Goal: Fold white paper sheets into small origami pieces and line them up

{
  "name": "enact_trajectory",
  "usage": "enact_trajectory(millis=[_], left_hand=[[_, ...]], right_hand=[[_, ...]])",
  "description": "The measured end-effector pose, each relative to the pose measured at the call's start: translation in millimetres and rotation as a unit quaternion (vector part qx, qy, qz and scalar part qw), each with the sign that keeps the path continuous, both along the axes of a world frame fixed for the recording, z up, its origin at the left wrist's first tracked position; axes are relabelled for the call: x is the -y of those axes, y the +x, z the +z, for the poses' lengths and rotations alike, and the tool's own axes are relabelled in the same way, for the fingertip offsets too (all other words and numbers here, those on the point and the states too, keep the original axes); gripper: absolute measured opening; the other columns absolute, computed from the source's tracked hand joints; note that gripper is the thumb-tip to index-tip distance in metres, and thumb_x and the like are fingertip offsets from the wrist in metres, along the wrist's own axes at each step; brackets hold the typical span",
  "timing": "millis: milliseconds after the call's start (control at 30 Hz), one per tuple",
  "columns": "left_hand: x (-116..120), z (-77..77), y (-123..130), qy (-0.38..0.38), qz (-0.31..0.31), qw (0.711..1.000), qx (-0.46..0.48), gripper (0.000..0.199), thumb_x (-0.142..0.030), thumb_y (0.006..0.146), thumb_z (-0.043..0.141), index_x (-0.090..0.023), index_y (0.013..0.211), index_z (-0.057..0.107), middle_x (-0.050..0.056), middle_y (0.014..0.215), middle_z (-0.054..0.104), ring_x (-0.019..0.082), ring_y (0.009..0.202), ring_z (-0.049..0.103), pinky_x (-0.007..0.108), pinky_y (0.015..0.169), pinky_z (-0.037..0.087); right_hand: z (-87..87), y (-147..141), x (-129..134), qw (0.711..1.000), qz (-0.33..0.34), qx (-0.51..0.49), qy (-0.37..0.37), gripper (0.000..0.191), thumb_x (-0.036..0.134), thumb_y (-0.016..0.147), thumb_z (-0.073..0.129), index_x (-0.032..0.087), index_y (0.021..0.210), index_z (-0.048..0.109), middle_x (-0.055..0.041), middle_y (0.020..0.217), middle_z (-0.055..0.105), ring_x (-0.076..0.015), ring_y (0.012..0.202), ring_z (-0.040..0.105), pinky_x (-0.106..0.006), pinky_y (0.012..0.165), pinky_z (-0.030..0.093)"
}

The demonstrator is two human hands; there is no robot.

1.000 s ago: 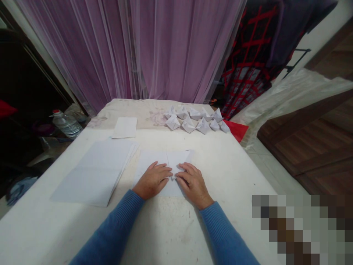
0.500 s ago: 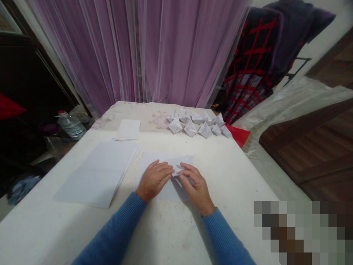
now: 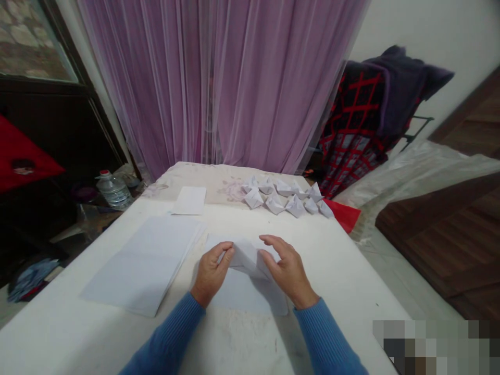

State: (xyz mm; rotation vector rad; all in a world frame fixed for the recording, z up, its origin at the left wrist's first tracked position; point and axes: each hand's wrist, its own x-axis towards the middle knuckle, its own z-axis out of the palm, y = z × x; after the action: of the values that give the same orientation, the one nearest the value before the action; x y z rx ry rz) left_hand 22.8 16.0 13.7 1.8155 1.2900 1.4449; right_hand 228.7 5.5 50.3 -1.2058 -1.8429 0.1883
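Note:
My left hand pinches the left corner of a folded white paper between thumb and fingers. My right hand is at the paper's right side, fingers apart and curved, the thumb near its edge. The folded paper is tilted up over a flat white sheet on the table. To the left lies a stack of large white sheets, with a smaller white paper behind it. Several folded paper shapes stand in two rows at the back right.
The white table has a red item at its right back edge. A water bottle stands beyond the left edge. Purple curtains hang behind, and plastic sheeting is at the right.
The folded paper is lifted and tilted up. My right hand has moved away from my left, its fingers spreading, and my left hand has closed on the corner. The view has tilted up.

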Motion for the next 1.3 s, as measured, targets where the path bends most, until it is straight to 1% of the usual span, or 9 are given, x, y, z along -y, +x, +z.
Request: enact_trajectory(millis=[133, 233, 333, 467, 600, 733, 1033, 1133, 1300], left_hand=[[-0.3, 5.7, -0.5, -0.051, -0.01, 0.997, 0.052, 0.024, -0.038, 0.087, 0.055, -0.018, 0.089, 0.068, 0.002, 0.083, 0.072, 0.017, 0.081, 0.067, 0.027, 0.077, 0.054], [-1.1, 5.1, -0.4, -0.069, -0.018, 0.994, 0.077, 0.026, -0.04, 0.087, 0.055, -0.017, 0.087, 0.067, 0.002, 0.079, 0.07, 0.016, 0.076, 0.064, 0.026, 0.073, 0.053], [-1.5, 5.2, -0.4, -0.058, -0.031, 0.995, 0.076, 0.025, -0.04, 0.087, 0.054, -0.018, 0.085, 0.065, 0.002, 0.08, 0.067, 0.015, 0.076, 0.062, 0.025, 0.072, 0.051], [-0.4, 11.6, -0.9, 0.001, -0.049, 0.998, 0.039, 0.021, -0.037, 0.088, 0.054, -0.02, 0.081, 0.064, 0.004, 0.087, 0.065, 0.016, 0.085, 0.061, 0.027, 0.079, 0.05], [1.2, 17.1, -1.3, 0.017, -0.052, 0.998, 0.002, 0.018, -0.033, 0.088, 0.053, -0.02, 0.081, 0.064, 0.003, 0.08, 0.063, 0.014, 0.077, 0.059, 0.025, 0.073, 0.049], [2.1, 15.2, -0.6, 0.034, -0.035, 0.999, -0.007, 0.014, -0.03, 0.087, 0.055, -0.02, 0.082, 0.064, 0.001, 0.075, 0.062, 0.013, 0.07, 0.057, 0.023, 0.065, 0.047], [3.7, 11.3, 3.0, -0.014, -0.028, 0.999, 0.037, 0.016, -0.032, 0.086, 0.055, -0.019, 0.083, 0.064, 0.001, 0.079, 0.061, 0.013, 0.071, 0.059, 0.019, 0.055, 0.046], [4.0, 8.3, 5.4, -0.037, -0.028, 0.996, 0.074, 0.017, -0.033, 0.087, 0.054, -0.019, 0.083, 0.063, 0.001, 0.079, 0.061, 0.012, 0.069, 0.06, 0.02, 0.057, 0.05], [4.1, 4.2, 8.8, -0.05, -0.006, 0.993, 0.105, 0.016, -0.033, 0.085, 0.056, -0.018, 0.085, 0.062, 0.001, 0.081, 0.062, 0.014, 0.076, 0.061, 0.022, 0.062, 0.052]], right_hand=[[8.2, -10.8, 0.7, 0.999, 0.038, -0.024, 0.01, 0.018, 0.021, 0.087, 0.054, 0.025, 0.092, 0.071, -0.0061, 0.097, 0.07, -0.0191, 0.092, 0.065, -0.034, 0.082, 0.054], [8.7, -16.1, 2.6, 0.999, 0.042, -0.007, -0.004, 0.016, 0.021, 0.086, 0.057, 0.025, 0.089, 0.072, -0.0052, 0.091, 0.067, -0.0182, 0.087, 0.064, -0.031, 0.077, 0.053], [4.9, -19.3, 3.4, 0.999, 0.043, 0.006, -0.017, 0.016, 0.021, 0.086, 0.058, 0.025, 0.09, 0.073, -0.0048, 0.088, 0.066, -0.0176, 0.083, 0.063, -0.03, 0.075, 0.052], [-2.1, -21.1, 3.6, 0.998, 0.057, 0.012, -0.03, 0.02, 0.02, 0.088, 0.054, 0.025, 0.094, 0.073, -0.0046, 0.089, 0.069, -0.0176, 0.084, 0.065, -0.03, 0.076, 0.053], [-4.2, -20.2, 6.4, 0.995, 0.083, 0.021, -0.05, 0.023, 0.019, 0.089, 0.052, 0.025, 0.097, 0.073, -0.0036, 0.09, 0.073, -0.0173, 0.086, 0.067, -0.029, 0.077, 0.053], [-2.5, -18.7, 10.5, 0.992, 0.104, 0.022, -0.063, 0.022, 0.021, 0.091, 0.051, 0.025, 0.098, 0.072, -0.0035, 0.09, 0.073, -0.017, 0.085, 0.067, -0.028, 0.077, 0.053], [-2.3, -23.4, 16.9, 0.987, 0.137, 0.012, -0.084, 0.021, 0.024, 0.092, 0.051, 0.023, 0.099, 0.071, -0.0051, 0.094, 0.071, -0.0173, 0.089, 0.065, -0.03, 0.081, 0.052], [-2.7, -28.7, 19.7, 0.985, 0.14, 0.009, -0.097, 0.021, 0.025, 0.092, 0.051, 0.022, 0.1, 0.07, -0.0056, 0.093, 0.068, -0.0166, 0.086, 0.064, -0.028, 0.079, 0.052], [-9.6, -38.6, 22.2, 0.986, 0.131, 0.001, -0.1, 0.021, 0.021, 0.091, 0.05, 0.02, 0.103, 0.067, -0.0059, 0.093, 0.069, -0.0163, 0.086, 0.065, -0.026, 0.077, 0.051]])
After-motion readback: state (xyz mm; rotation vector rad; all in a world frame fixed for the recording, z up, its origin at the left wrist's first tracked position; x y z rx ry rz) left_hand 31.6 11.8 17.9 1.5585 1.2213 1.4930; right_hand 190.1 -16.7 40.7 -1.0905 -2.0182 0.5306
